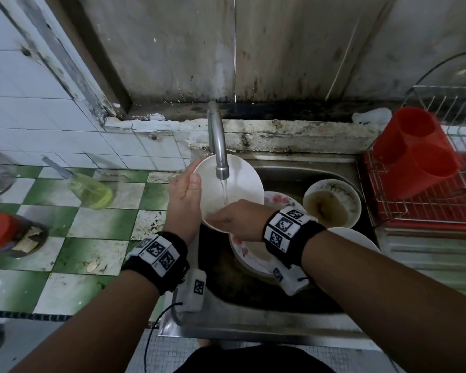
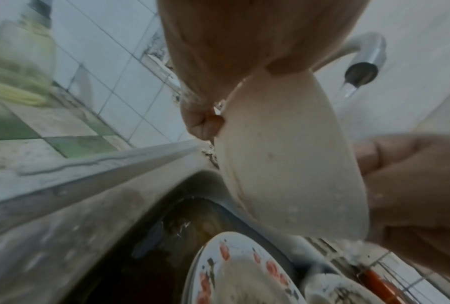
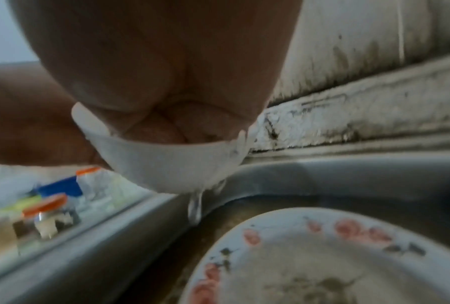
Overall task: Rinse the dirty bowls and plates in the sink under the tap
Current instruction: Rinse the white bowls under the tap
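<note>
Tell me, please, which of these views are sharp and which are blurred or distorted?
Head view: fairly sharp on the white bowl under the tap, wide-angle bending at the edges. Left wrist view: soft, the floral plate smeared. Right wrist view: blurriest, the right hand a dark mass filling the top.

Both forearms are bare, with no sleeves. Each wrist carries a wide black wristband (image 1: pixel 156 258) studded with white square tiles printed with black pixel-pattern markers; the band on the right wrist (image 1: pixel 291 232) shows three such tiles in a row. Below each band hangs a white camera housing (image 1: pixel 195 289) bearing its own marker, the right one (image 1: pixel 291 279) at about 6 o'clock from its band. A thin black cable (image 1: pixel 156 324) trails from the left housing toward 7 o'clock. Dark clothing (image 1: pixel 253 359) shows at the bottom edge.
</note>
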